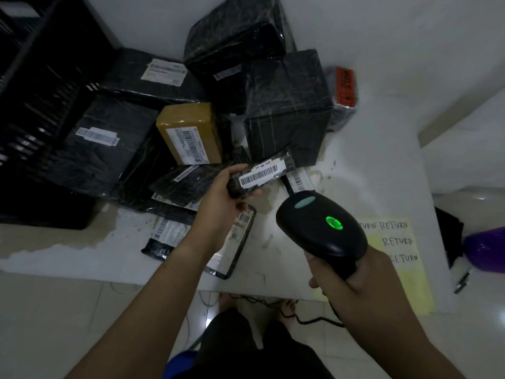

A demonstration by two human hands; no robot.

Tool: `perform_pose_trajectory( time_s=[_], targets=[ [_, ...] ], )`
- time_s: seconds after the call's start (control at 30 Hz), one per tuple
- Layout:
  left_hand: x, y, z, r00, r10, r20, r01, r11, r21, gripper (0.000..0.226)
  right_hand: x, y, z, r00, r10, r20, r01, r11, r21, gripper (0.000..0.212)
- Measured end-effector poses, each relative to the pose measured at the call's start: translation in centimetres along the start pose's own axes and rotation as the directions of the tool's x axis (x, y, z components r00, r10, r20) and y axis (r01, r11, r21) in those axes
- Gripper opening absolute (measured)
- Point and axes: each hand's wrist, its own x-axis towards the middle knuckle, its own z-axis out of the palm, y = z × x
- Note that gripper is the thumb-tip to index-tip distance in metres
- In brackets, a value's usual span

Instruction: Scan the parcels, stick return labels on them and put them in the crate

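Observation:
My left hand grips a small black-wrapped parcel above the table, its white barcode label turned up. My right hand holds a black barcode scanner by the handle. The scanner's head points at the parcel from just right of it, and a green light glows on its top. A yellow sheet of handwritten RETURN labels lies on the table to the right, partly hidden by the scanner and my right hand. The black slatted crate stands at the far left.
Several black-wrapped parcels and one brown box are piled on the white table behind my hands. Flat black mailers lie near the front edge. A purple object sits at the right. The scanner cable hangs below the table.

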Motion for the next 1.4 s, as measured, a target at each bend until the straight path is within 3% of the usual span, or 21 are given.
perform_pose_trajectory(
  time_s=[0.43,0.5,0.63,0.77,0.87,1.03,1.23,1.4],
  targets=[
    [-0.4,-0.6,0.3,0.999,-0.012,0.038,0.012,1.0,0.003,0.03,0.6,0.8,1.2,1.0,-0.011,-0.023,0.013,0.998,0.065,0.018],
    [0.1,-1.7,0.4,0.998,-0.061,0.012,0.061,0.998,0.003,0.027,1.3,2.8,1.9,0.999,0.05,-0.021,-0.048,0.995,0.087,0.032],
    [1.0,-4.7,0.4,0.979,-0.189,-0.074,0.187,0.982,-0.036,0.024,3.3,8.9,3.1,0.947,0.319,-0.046,-0.297,0.92,0.257,0.027],
    [0.0,-8.0,0.0,0.98,-0.174,-0.1,0.193,0.951,0.242,0.029,5.4,12.7,3.6,0.873,0.478,-0.093,-0.403,0.817,0.413,0.021],
    [-0.4,-10.0,-0.2,0.986,-0.15,-0.076,0.167,0.919,0.358,0.032,7.2,14.2,3.2,0.842,0.529,-0.111,-0.428,0.779,0.459,0.017],
    [-0.3,-11.7,-0.3,0.989,-0.124,-0.076,0.145,0.88,0.453,0.031,10.0,15.9,2.3,0.818,0.543,-0.188,-0.434,0.798,0.417,0.033],
    [1.1,-12.6,0.6,0.971,-0.211,-0.112,0.238,0.892,0.384,0.031,13.6,17.7,1.0,0.745,0.622,-0.242,-0.438,0.729,0.525,0.03],
    [2.5,-13.0,1.5,0.956,-0.271,-0.109,0.292,0.903,0.314,0.028,16.9,18.2,-0.1,0.729,0.631,-0.266,-0.425,0.722,0.546,0.046]
  ],
)
